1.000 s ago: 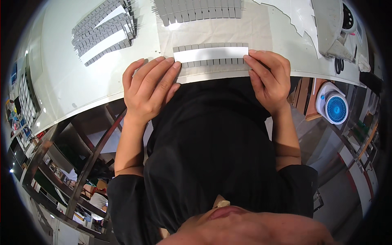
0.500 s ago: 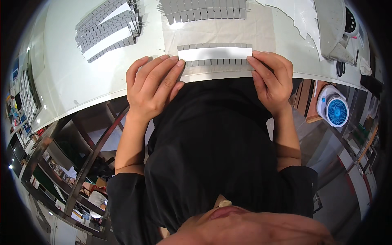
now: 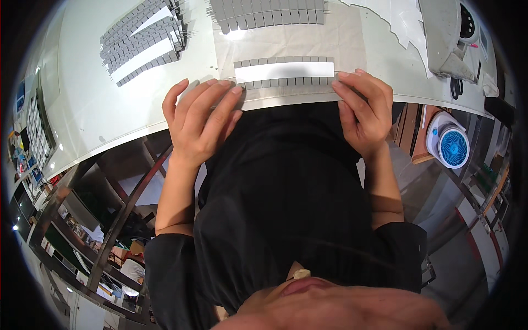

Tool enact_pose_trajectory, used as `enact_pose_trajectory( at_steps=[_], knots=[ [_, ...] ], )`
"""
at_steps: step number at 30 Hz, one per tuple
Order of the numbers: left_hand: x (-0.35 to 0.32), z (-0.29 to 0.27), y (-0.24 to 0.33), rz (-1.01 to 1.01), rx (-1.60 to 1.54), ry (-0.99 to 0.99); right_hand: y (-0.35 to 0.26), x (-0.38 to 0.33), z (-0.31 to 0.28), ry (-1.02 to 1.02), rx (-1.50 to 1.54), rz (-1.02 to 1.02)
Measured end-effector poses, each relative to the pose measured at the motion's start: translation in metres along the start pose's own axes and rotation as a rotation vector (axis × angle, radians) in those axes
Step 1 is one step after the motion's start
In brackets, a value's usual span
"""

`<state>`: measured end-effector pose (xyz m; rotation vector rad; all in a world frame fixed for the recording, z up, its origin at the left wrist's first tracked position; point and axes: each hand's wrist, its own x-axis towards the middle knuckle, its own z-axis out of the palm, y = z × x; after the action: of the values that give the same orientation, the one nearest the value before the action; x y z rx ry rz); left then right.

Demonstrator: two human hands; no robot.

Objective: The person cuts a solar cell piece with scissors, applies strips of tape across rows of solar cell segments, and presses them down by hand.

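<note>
A long white strip point(image 3: 286, 72) edged with rows of small grey squares lies flat near the front edge of the white table point(image 3: 93, 110). My left hand point(image 3: 201, 118) rests with spread fingers at the strip's left end, fingertips touching its lower corner. My right hand point(image 3: 363, 110) sits at the strip's right end, its fingertips on the lower right corner. Neither hand lifts anything. A beige sheet point(image 3: 352, 38) lies under the strip.
A stack of similar grey-squared strips point(image 3: 143, 38) sits at the back left, and another row point(image 3: 267, 11) at the back centre. A grey machine point(image 3: 451, 33) stands at the back right, scissors point(image 3: 455, 88) beside it. A small blue fan point(image 3: 448, 144) sits below the table's right edge.
Both hands and the strip sit slightly lower in the picture; their hold on the strip's ends looks unchanged.
</note>
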<state>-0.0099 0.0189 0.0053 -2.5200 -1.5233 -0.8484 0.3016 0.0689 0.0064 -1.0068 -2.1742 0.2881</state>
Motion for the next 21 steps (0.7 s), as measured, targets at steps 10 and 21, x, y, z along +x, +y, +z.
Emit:
enact_pose_trajectory(
  at_steps=[10, 21],
  knots=[
    [0.007, 0.01, 0.026, 0.046, -0.055, 0.002, -0.024, 0.005, 0.01, -0.048, -0.048, -0.077],
    [0.015, -0.011, 0.018, 0.127, -0.095, 0.055, 0.162, -0.003, -0.167, 0.487, -0.006, 0.544]
  ],
)
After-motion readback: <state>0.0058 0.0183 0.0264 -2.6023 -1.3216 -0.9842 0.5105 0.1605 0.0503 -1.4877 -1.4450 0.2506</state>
